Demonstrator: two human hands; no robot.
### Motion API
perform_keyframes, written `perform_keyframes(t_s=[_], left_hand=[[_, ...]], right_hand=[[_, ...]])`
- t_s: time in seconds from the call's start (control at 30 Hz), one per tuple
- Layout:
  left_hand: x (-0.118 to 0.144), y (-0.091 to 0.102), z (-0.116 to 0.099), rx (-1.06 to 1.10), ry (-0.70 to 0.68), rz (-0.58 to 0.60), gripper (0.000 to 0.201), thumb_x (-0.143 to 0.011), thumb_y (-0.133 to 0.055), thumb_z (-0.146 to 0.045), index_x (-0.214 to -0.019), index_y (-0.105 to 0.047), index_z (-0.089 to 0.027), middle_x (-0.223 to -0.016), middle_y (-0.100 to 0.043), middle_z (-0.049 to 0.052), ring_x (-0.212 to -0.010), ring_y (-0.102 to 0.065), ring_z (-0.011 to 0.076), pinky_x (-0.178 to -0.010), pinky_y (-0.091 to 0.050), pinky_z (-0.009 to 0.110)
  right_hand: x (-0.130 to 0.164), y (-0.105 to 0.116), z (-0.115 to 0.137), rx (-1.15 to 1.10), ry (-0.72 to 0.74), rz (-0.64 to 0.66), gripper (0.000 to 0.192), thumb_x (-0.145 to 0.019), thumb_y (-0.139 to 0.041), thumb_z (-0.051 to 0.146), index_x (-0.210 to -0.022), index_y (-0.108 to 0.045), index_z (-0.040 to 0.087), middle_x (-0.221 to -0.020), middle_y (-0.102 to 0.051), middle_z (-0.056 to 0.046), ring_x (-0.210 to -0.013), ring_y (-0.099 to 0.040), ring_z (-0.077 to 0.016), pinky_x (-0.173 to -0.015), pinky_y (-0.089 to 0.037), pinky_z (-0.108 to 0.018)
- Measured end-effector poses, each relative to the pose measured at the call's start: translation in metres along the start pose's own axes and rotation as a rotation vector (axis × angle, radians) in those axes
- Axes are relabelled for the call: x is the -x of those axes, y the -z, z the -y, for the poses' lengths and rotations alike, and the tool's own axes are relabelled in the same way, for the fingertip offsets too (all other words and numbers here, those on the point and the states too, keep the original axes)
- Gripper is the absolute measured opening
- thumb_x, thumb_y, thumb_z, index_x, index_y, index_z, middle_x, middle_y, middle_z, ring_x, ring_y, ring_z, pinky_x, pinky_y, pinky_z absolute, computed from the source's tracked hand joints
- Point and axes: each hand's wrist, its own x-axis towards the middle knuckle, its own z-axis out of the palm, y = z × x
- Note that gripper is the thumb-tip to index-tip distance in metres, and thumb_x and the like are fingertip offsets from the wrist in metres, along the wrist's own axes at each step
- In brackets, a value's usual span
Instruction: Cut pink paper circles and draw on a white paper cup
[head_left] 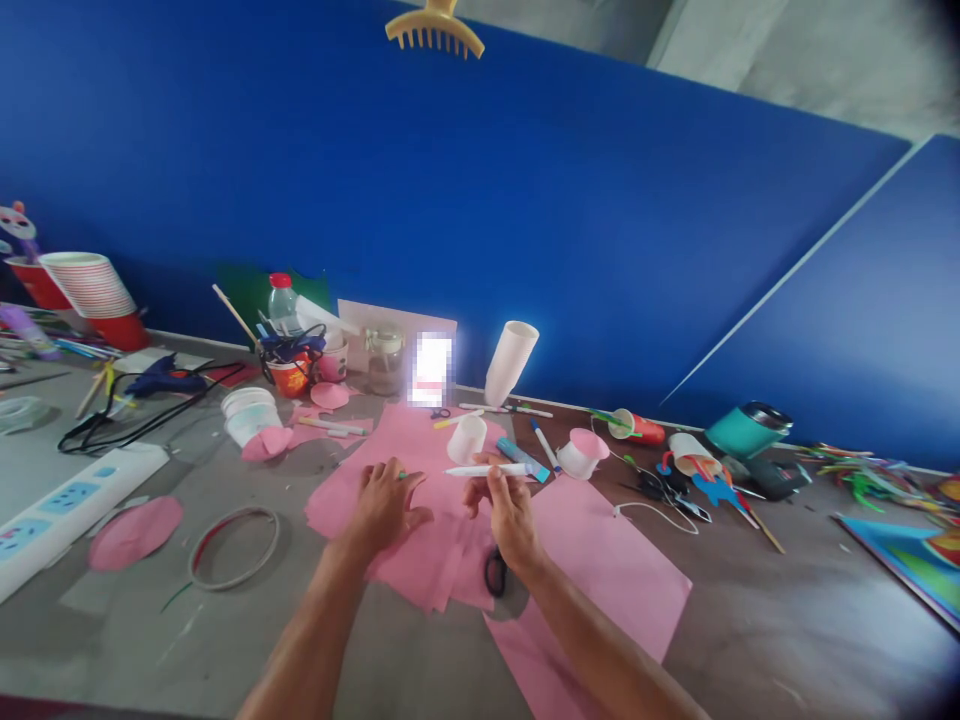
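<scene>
Resting flat on pink paper, left hand; right hand pinches white pen.

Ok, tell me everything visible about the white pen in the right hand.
The white pen is slim, plastic-looking and white along its whole visible length. It lies nearly level, tip toward the left, pinched near its right end by the right hand above the pink paper. Whether it is capped cannot be told.
</scene>
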Motion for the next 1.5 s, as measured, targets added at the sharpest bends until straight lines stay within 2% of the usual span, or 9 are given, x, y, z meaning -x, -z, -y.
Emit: perform_keyframes(t_s=[0.13, 0.3, 0.43, 0.57, 0.7, 0.9, 1.03, 1.27, 1.5], left_hand=[[-0.001, 0.002, -0.001, -0.022, 0.017, 0.037, 0.052, -0.078, -0.072, -0.045, -0.126, -0.065, -0.026, -0.111, -0.060, 0.015, -0.105, -0.055, 0.0328, -0.096, -0.037, 0.048], [0.000, 0.000, 0.000, -0.029, 0.009, 0.031, 0.058, -0.079, -0.068, -0.053, -0.130, -0.062, -0.024, -0.115, -0.059, 0.016, -0.105, -0.053, 0.0336, -0.096, -0.036, 0.047], [0.000, -0.004, 0.001, -0.038, 0.016, 0.019, 0.062, -0.077, -0.071, -0.053, -0.131, -0.061, -0.024, -0.114, -0.059, 0.015, -0.104, -0.052, 0.0326, -0.097, -0.035, 0.047], [0.000, -0.007, 0.002, -0.008, 0.041, -0.002, 0.063, -0.075, -0.073, -0.051, -0.130, -0.061, -0.024, -0.113, -0.057, 0.015, -0.103, -0.051, 0.0327, -0.096, -0.036, 0.046], [0.001, -0.012, 0.007, 0.040, 0.049, -0.021, 0.058, -0.075, -0.073, -0.049, -0.126, -0.062, -0.024, -0.113, -0.056, 0.014, -0.105, -0.051, 0.0326, -0.096, -0.036, 0.046], [0.000, -0.016, 0.015, 0.093, 0.050, -0.030, 0.047, -0.080, -0.068, -0.042, -0.124, -0.061, -0.027, -0.113, -0.056, 0.012, -0.109, -0.052, 0.0309, -0.100, -0.035, 0.047], [-0.001, -0.015, 0.013, 0.099, 0.042, -0.033, 0.038, -0.082, -0.065, -0.033, -0.120, -0.065, -0.027, -0.112, -0.056, 0.012, -0.106, -0.053, 0.0303, -0.100, -0.035, 0.048], [0.000, -0.017, 0.010, 0.099, 0.007, -0.042, 0.030, -0.085, -0.059, -0.032, -0.112, -0.070, -0.030, -0.104, -0.055, 0.009, -0.099, -0.053, 0.0277, -0.097, -0.036, 0.048], [-0.001, -0.020, 0.013, 0.133, 0.013, -0.051, 0.028, -0.080, -0.067, -0.037, -0.108, -0.072, -0.032, -0.107, -0.055, 0.008, -0.101, -0.051, 0.0282, -0.099, -0.035, 0.047]], right_hand=[[-0.005, -0.007, -0.027, -0.104, -0.064, -0.160, 0.043, -0.083, -0.061, 0.062, -0.093, -0.062, 0.020, -0.058, -0.061, 0.002, -0.049, -0.057, -0.0147, -0.048, -0.047, -0.028], [-0.004, -0.009, -0.048, -0.179, -0.158, -0.209, 0.038, -0.079, -0.066, 0.054, -0.089, -0.063, 0.018, -0.058, -0.063, 0.001, -0.047, -0.056, -0.0141, -0.044, -0.044, -0.026], [-0.003, -0.004, -0.046, -0.125, -0.161, -0.148, 0.031, -0.077, -0.070, 0.046, -0.087, -0.064, 0.017, -0.061, -0.065, 0.001, -0.047, -0.055, -0.0119, -0.048, -0.046, -0.025], [-0.002, -0.003, -0.040, 0.071, -0.108, -0.051, 0.030, -0.081, -0.066, 0.047, -0.083, -0.066, 0.017, -0.058, -0.063, 0.001, -0.049, -0.056, -0.0128, -0.049, -0.047, -0.025], [-0.001, -0.005, -0.042, 0.227, -0.085, -0.022, 0.031, -0.084, -0.061, 0.049, -0.078, -0.065, 0.019, -0.056, -0.060, 0.001, -0.048, -0.056, -0.0141, -0.047, -0.045, -0.025], [0.000, -0.001, -0.045, 0.318, -0.026, 0.009, 0.028, -0.088, -0.058, 0.047, -0.086, -0.067, 0.020, -0.061, -0.063, 0.000, -0.054, -0.058, -0.0163, -0.052, -0.048, -0.027], [0.000, -0.001, -0.043, 0.325, -0.037, 0.025, 0.027, -0.088, -0.058, 0.046, -0.088, -0.067, 0.020, -0.063, -0.063, -0.001, -0.055, -0.059, -0.0168, -0.052, -0.048, -0.028], [0.002, -0.001, -0.046, 0.279, -0.009, -0.045, 0.027, -0.088, -0.059, 0.046, -0.091, -0.067, 0.020, -0.063, -0.065, -0.001, -0.053, -0.060, -0.0156, -0.050, -0.048, -0.027], [0.000, 0.005, -0.048, 0.333, 0.027, -0.123, 0.031, -0.090, -0.057, 0.048, -0.089, -0.066, 0.018, -0.058, -0.061, 0.002, -0.049, -0.054, -0.0125, -0.048, -0.044, -0.024]])
